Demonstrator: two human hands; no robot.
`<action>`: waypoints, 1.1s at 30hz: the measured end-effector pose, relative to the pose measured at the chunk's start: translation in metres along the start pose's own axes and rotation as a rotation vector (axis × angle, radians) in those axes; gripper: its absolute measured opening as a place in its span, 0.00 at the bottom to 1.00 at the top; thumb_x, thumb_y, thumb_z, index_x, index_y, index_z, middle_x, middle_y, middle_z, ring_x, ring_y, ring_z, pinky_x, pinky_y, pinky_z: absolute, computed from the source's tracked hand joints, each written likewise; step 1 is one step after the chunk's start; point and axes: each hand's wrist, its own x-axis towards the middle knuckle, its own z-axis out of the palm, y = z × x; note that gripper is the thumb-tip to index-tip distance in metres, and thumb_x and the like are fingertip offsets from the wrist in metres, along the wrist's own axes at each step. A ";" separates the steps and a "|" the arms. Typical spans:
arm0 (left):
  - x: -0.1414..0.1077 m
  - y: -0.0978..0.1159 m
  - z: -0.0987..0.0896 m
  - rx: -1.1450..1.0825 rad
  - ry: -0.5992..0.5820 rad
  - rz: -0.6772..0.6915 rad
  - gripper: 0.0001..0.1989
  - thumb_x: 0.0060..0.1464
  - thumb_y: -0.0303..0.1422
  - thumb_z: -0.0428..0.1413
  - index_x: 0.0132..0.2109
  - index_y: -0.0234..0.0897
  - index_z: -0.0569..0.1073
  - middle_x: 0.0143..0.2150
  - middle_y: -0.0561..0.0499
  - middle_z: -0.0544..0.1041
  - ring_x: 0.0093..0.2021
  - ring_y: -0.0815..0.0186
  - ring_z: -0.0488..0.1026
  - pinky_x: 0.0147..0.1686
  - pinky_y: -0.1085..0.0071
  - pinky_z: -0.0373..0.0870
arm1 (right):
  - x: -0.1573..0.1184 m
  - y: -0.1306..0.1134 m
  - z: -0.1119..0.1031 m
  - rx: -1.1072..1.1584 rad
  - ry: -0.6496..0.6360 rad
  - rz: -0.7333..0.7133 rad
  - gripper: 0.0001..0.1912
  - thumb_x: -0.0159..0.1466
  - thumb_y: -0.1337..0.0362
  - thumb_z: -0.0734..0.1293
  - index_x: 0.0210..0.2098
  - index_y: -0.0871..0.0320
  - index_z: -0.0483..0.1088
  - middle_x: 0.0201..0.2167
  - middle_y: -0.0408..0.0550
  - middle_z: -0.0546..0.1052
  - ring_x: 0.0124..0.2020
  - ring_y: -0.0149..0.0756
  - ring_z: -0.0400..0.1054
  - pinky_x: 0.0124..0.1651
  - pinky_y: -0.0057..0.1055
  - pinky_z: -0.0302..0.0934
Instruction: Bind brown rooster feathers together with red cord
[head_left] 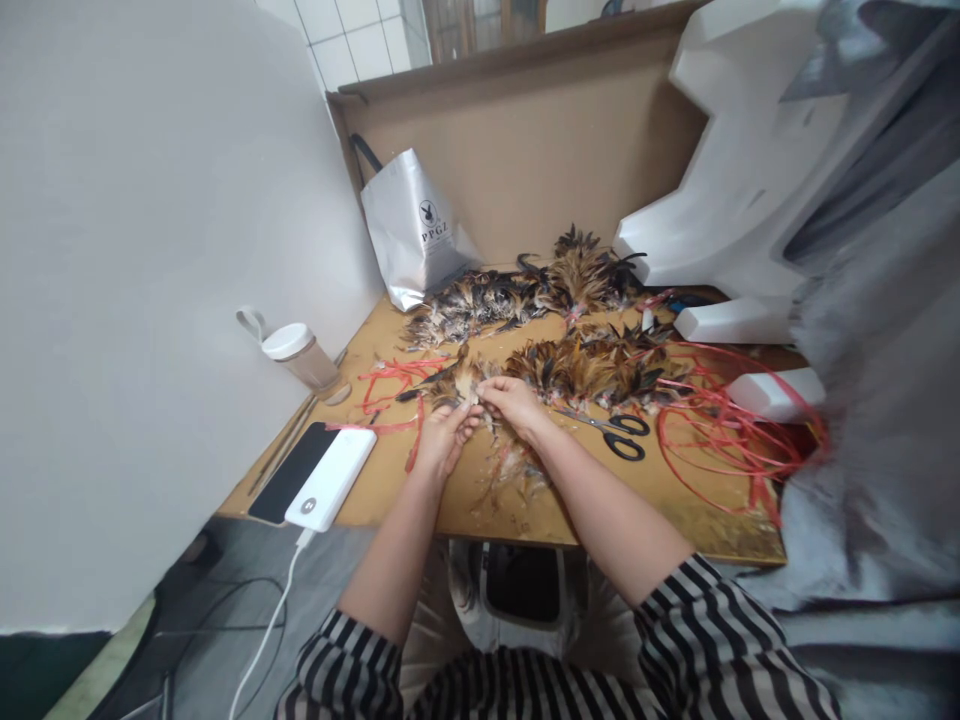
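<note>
My left hand [450, 435] and my right hand [514, 402] meet over the front middle of the table, both closed on a small bunch of feathers [466, 380] with pale and brown plumes. The right thumb and fingertips pinch it at its lower right; the left fingers grip it from below. Just right of my right hand lies a row of brown and black feather bundles [592, 370]. Black-handled scissors [619, 435] rest below that row. Loose feather scraps [517, 470] lie under my wrists. Red plastic strips [401, 375] are spread left of the bunch.
A heap of feathers [480, 300] lies farther back, near a silver bag [416, 235]. At left are a lidded cup [304, 358], a phone [289, 475] and a cabled white power bank [330, 480]. Tangled red strips [720, 430] and white foam pieces [776, 393] occupy the right.
</note>
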 end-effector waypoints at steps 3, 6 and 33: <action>0.000 -0.001 -0.001 0.004 -0.019 -0.010 0.10 0.39 0.30 0.62 0.30 0.28 0.72 0.29 0.45 0.77 0.21 0.77 0.69 0.18 0.84 0.61 | 0.000 0.001 0.002 -0.050 0.041 -0.043 0.11 0.45 0.60 0.68 0.24 0.61 0.70 0.15 0.38 0.67 0.16 0.23 0.55 0.22 0.23 0.49; 0.001 -0.001 -0.001 0.007 -0.033 -0.010 0.11 0.39 0.30 0.62 0.31 0.28 0.73 0.28 0.46 0.77 0.21 0.78 0.69 0.18 0.85 0.62 | 0.000 0.003 0.004 -0.075 0.058 -0.089 0.10 0.46 0.61 0.68 0.25 0.62 0.70 0.20 0.41 0.71 0.21 0.25 0.60 0.27 0.24 0.54; 0.003 -0.001 -0.002 -0.035 0.075 0.066 0.11 0.38 0.31 0.62 0.28 0.29 0.70 0.25 0.50 0.75 0.20 0.78 0.67 0.18 0.83 0.59 | -0.004 0.002 0.004 -0.149 -0.037 -0.003 0.09 0.47 0.61 0.67 0.23 0.62 0.69 0.12 0.38 0.65 0.14 0.21 0.52 0.18 0.21 0.45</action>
